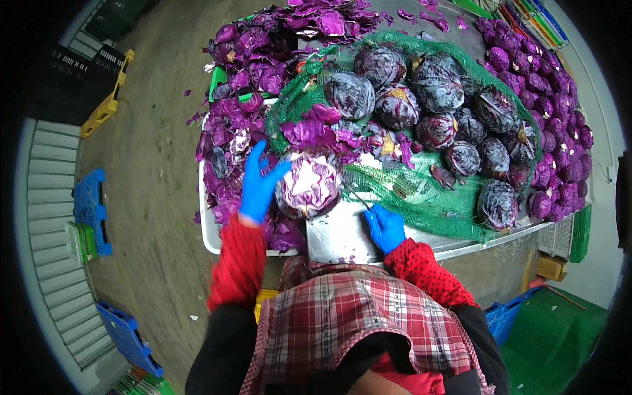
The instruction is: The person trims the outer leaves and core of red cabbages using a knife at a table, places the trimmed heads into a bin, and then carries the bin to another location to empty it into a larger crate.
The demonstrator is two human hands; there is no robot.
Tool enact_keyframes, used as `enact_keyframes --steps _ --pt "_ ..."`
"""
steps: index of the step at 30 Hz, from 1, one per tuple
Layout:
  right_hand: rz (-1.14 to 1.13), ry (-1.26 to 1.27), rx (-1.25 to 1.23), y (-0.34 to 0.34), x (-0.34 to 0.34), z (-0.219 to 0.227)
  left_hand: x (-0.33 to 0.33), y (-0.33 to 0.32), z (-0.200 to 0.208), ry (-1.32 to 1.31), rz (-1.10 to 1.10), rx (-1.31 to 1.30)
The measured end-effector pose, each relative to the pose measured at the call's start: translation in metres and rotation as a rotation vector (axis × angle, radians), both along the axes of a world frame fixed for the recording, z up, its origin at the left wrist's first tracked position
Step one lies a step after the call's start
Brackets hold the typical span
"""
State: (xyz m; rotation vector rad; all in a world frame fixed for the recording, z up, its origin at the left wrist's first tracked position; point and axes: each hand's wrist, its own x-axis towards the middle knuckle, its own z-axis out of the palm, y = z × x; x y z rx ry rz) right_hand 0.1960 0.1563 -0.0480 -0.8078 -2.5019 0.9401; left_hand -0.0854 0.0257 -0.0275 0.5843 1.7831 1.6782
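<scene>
A red cabbage (309,182) with its pale cut core facing up sits at the near edge of the steel table (336,234). Beside its left side is my left hand (259,184) in a blue glove, fingers spread and thumb at the cabbage's edge; whether they touch is unclear. My right hand (385,228), also gloved in blue, is closed round a knife (359,199), whose thin dark blade points toward the cabbage. Behind and to the right, several untrimmed dark cabbages (438,85) lie on a green mesh sack (434,209).
A white tub (209,230) full of purple leaves stands at the left. More loose leaves (316,20) are heaped at the back. Many trimmed cabbages (556,125) are piled along the right. Blue pallets (90,201) stand on the floor at the far left.
</scene>
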Motion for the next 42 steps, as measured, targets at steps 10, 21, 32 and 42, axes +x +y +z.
enact_keyframes --steps 10,21,32,42 --pt "0.186 -0.171 0.174 -0.006 -0.017 -0.009 0.02 -0.003 0.011 -0.149 -0.055 0.109" --pt "0.153 -0.389 0.108 0.014 -0.017 0.009 -0.038 0.032 0.013 -0.044 -0.422 -0.082" --pt "-0.138 0.229 -0.199 -0.003 -0.071 0.011 0.031 -0.002 -0.01 -0.185 0.198 0.176" --pt "0.06 0.024 0.016 -0.011 -0.013 0.017 -0.005 0.015 0.0 -0.31 -0.126 0.064"
